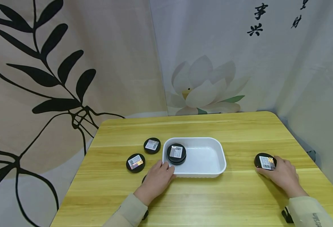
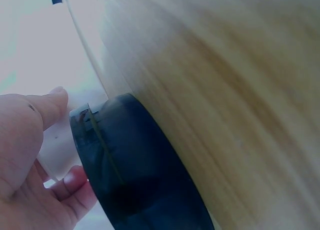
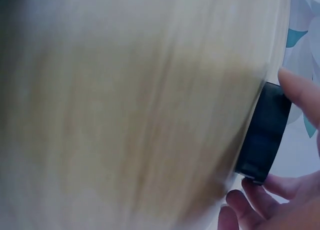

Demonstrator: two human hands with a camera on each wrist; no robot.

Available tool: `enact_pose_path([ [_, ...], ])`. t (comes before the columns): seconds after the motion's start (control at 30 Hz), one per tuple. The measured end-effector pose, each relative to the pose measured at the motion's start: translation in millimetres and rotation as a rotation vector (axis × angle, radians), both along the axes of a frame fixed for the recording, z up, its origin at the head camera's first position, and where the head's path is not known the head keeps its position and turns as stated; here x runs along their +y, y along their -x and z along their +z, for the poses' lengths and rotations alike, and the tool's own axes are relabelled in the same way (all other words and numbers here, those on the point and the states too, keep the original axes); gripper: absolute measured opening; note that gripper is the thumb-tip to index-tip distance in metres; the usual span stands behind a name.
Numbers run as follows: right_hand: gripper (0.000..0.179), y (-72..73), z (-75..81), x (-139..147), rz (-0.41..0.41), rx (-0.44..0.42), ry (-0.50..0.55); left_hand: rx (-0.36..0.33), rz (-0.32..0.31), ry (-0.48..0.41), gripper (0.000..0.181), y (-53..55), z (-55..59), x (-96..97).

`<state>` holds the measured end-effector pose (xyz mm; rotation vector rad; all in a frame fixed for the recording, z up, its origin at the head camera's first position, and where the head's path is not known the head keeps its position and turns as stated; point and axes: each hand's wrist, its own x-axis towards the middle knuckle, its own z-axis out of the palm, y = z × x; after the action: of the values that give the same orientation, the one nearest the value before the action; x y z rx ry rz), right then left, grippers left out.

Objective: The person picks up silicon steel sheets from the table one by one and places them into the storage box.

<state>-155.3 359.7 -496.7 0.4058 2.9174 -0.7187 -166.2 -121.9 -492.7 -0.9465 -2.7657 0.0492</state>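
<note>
Right now, nearest me, I'm seeing the left sleeve (image 1: 129, 212) and right sleeve (image 1: 311, 212) reaching over the wooden table (image 1: 226, 201), with a mostly covered disc (image 1: 146, 215) peeking out beside the left one. Slightly farther in, a half-hidden disc (image 1: 144, 179) is showing its black edge by the left hand (image 1: 157, 177). That hand is grasping the near left corner of a white tray (image 1: 206, 157), thumb and fingers lying to either side. The left wrist camera is giving me a foreground disc (image 2: 145, 165) just beside that hand; which one, I can't tell. Well off to the right, the right hand (image 1: 286, 175) is pinching a labelled black disc (image 1: 265, 161) between thumb and fingers. I can't tell whether its underside is touching the wood. In the tray's left end, two stacked discs (image 1: 176, 152) are resting, the upper label facing up. Left of the tray, a nearer loose disc (image 1: 135, 163) and a farther loose disc (image 1: 152, 145) are lying label up. Beyond the table, a pale curtain (image 1: 121, 63) is showing black leaves (image 1: 54, 41) at left and a lotus (image 1: 204, 85) at right.
</note>
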Motion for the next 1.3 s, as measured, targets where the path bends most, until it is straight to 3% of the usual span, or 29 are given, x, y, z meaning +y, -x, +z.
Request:
enact_pose_path([
  [0.67,0.121,2.1,-5.1,6.7,-0.056,-0.051,0.080,-0.052,0.022,0.004,0.025,-0.4,-2.1,0.5],
  [1.13,0.117,4.0,-4.2,1.2,-0.070,0.083,0.133,-0.047,0.024,-0.004,0.025,-0.5,0.2,0.8],
  [1.3,0.115,4.4,-3.5,-2.1,-0.080,0.094,0.151,-0.040,0.022,-0.006,0.025,-0.2,-0.2,0.4],
])
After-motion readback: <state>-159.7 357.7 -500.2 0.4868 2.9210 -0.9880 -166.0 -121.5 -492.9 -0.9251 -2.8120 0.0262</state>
